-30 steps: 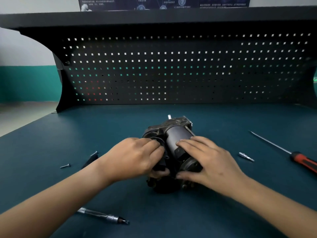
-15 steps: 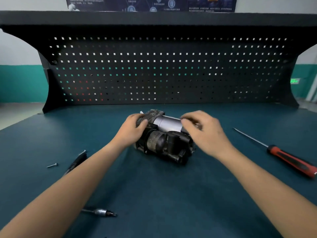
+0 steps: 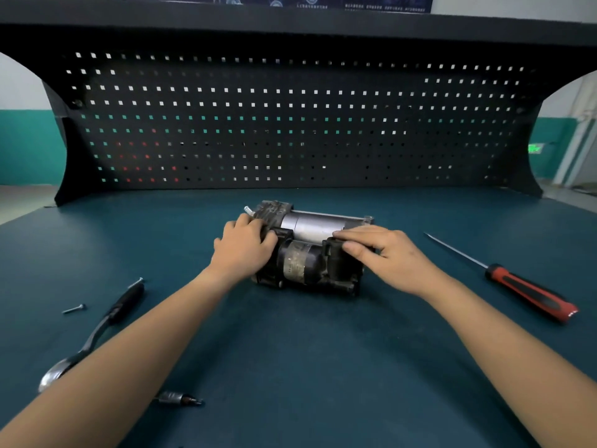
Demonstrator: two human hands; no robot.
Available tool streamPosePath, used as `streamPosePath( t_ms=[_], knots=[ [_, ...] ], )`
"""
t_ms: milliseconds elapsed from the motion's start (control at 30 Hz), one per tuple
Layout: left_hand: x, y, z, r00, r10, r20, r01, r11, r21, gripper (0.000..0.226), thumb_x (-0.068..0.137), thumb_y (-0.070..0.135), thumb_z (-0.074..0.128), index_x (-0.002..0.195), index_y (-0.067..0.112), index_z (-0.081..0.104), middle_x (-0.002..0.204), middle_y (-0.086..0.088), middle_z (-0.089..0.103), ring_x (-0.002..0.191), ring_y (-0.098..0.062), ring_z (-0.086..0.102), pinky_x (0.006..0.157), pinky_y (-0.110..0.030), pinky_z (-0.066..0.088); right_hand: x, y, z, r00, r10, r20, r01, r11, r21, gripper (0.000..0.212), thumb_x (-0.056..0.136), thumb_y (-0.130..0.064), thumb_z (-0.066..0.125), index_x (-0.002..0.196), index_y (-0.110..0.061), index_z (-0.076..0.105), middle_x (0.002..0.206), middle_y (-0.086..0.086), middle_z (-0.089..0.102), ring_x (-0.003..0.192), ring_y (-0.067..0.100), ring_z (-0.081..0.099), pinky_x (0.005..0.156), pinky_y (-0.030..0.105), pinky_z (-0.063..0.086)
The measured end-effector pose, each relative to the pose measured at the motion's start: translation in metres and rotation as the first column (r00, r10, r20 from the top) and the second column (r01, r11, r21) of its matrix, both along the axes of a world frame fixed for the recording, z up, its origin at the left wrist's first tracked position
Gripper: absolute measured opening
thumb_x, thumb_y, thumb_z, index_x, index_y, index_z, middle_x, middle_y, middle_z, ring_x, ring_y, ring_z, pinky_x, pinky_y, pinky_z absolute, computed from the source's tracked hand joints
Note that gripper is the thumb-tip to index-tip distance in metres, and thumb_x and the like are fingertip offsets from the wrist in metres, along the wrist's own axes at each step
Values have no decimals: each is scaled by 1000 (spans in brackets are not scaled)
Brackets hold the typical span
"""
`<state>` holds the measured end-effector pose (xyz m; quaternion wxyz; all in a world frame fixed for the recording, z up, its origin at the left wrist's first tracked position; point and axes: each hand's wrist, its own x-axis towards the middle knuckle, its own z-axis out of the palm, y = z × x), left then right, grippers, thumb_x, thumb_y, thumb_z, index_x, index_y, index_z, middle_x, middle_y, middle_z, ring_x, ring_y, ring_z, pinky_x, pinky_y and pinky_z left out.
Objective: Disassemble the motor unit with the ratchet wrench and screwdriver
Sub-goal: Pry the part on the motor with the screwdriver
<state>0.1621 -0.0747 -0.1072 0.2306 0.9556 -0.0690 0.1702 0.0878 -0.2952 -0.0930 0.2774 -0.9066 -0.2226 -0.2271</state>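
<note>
One wide-angle view, worn on the person's head, looks forward and down over the worktop (image 3: 297, 376) toward the pegboard (image 3: 290, 124) at the back. It sits close: the motor unit (image 3: 303, 263) lies mid-frame, forearms (image 3: 129, 350) filling the bottom corners.

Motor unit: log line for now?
motor unit on bench | left hand, right hand hold its ends | screwdriver, ratchet wrench untouched
</note>
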Motion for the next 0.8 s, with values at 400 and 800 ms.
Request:
streamPosePath(
  t_ms=[400, 800],
  knots=[
    [-2, -4, -1, 995, 54, 87, -60, 996, 67, 42, 91, 44, 42, 120, 15, 48, 134, -6, 37, 124, -27, 31, 97, -51, 27, -10, 10, 13, 981, -158, 115, 184, 944, -275, 32, 94, -37, 47, 110, -18, 67, 105, 1, 69, 103, 21, 58, 87, 35, 45],
    [-2, -2, -7, 993, -43, -111, 34, 996, -84, 51, 95, 36, 31, 145, 23, 28, 153, -12, 19, 134, -39, 25, 109, -40, 22, -6, -30, 11, 938, -344, 50, 339, 937, 88, 31, 96, -28, 46, 102, -9, 69, 107, 10, 68, 104, 24, 58, 89, 32, 43]
  ],
)
